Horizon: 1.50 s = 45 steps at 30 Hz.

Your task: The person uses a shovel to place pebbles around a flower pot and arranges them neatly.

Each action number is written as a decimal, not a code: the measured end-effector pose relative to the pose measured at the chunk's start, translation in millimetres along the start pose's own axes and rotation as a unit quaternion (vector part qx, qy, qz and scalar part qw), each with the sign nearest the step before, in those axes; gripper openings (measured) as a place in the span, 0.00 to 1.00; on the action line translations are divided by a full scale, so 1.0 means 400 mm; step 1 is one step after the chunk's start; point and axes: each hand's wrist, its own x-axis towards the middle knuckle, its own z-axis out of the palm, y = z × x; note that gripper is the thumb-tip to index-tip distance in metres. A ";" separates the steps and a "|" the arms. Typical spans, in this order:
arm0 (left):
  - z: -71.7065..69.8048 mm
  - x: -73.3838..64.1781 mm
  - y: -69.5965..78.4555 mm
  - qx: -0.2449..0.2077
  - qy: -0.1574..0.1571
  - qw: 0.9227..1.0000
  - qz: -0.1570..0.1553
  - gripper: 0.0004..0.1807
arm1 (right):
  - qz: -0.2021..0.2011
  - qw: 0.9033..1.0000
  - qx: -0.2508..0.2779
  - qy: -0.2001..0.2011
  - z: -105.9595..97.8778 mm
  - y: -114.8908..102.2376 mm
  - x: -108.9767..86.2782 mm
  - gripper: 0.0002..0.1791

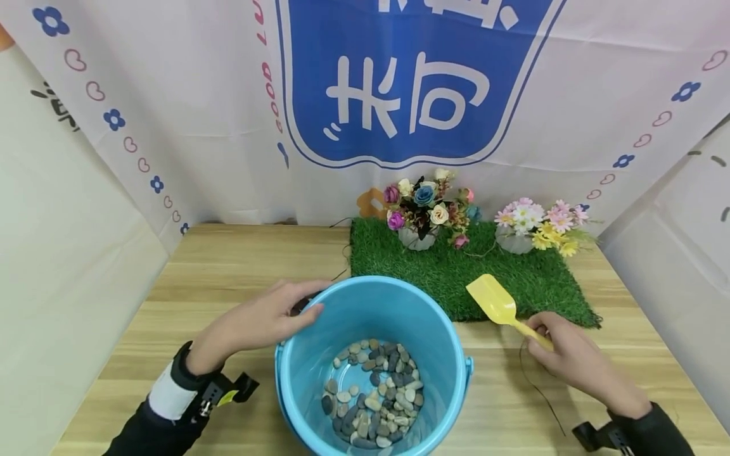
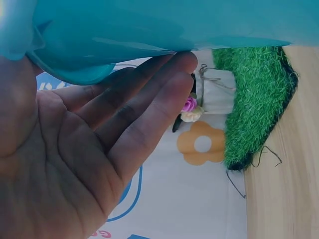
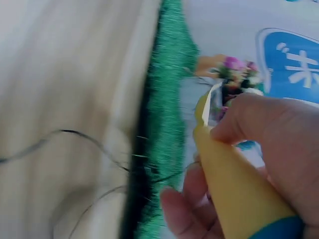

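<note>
A light blue bucket (image 1: 365, 285) stands on the table with grey, tan and white pebbles (image 1: 376, 405) spread over its bottom. My left hand (image 1: 270, 320) rests against the bucket's left side at the rim. In the left wrist view its nearly straight fingers (image 2: 149, 107) touch the bucket's outer wall (image 2: 164, 25). To the right of the bucket, my right hand (image 1: 570, 354) grips a small yellow toy shovel (image 1: 493, 301) by its handle. The blade, with nothing on it, points up and left over the grass mat. A blue handle end (image 3: 279, 230) shows in the right wrist view.
Behind the bucket lies a green artificial grass mat (image 1: 542, 285). Two pots of artificial flowers (image 1: 424, 212), (image 1: 538, 225) stand on its back edge before a printed cloth (image 1: 228, 126). A thin dark cord (image 1: 542, 392) lies on the wooden table (image 1: 228, 259).
</note>
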 end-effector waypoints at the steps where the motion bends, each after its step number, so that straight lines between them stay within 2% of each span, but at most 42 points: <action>1: 0.000 0.000 0.000 -0.002 -0.001 1.000 -0.001 0.21 | -0.011 1.000 -0.005 0.010 -0.013 -0.005 -0.001 0.07; 7: 0.001 -0.001 -0.003 -0.013 -0.004 1.000 -0.007 0.22 | -0.058 0.996 0.001 0.065 -0.087 -0.048 0.003 0.10; 14: 0.000 -0.002 -0.006 -0.015 -0.007 1.000 -0.009 0.22 | -0.120 0.987 0.009 0.109 -0.130 -0.104 0.021 0.18; 19: 0.001 0.000 -0.006 -0.018 -0.008 1.000 -0.009 0.22 | -0.165 0.980 0.008 0.110 -0.168 -0.157 0.033 0.20; 23: 0.002 0.000 -0.007 -0.018 -0.007 1.000 -0.012 0.22 | -0.183 0.977 0.001 0.110 -0.202 -0.195 0.033 0.21; 27: 0.002 -0.002 -0.008 -0.019 -0.007 1.000 -0.013 0.22 | -0.198 0.971 -0.015 0.135 -0.238 -0.226 0.042 0.20; 31: 0.002 -0.004 -0.007 -0.021 -0.007 1.000 -0.013 0.22 | -0.210 0.966 -0.010 0.150 -0.263 -0.251 0.053 0.20; 38: 0.002 -0.007 -0.004 -0.022 -0.010 0.999 -0.024 0.23 | -0.233 0.965 0.005 0.122 -0.278 -0.301 0.061 0.23; 43: 0.001 -0.007 -0.004 -0.026 -0.011 0.999 -0.030 0.23 | -0.284 0.956 0.042 0.054 -0.276 -0.355 0.090 0.23; 45: 0.001 -0.008 -0.005 -0.027 -0.011 0.999 -0.030 0.23 | -0.304 0.952 0.041 0.021 -0.269 -0.377 0.105 0.21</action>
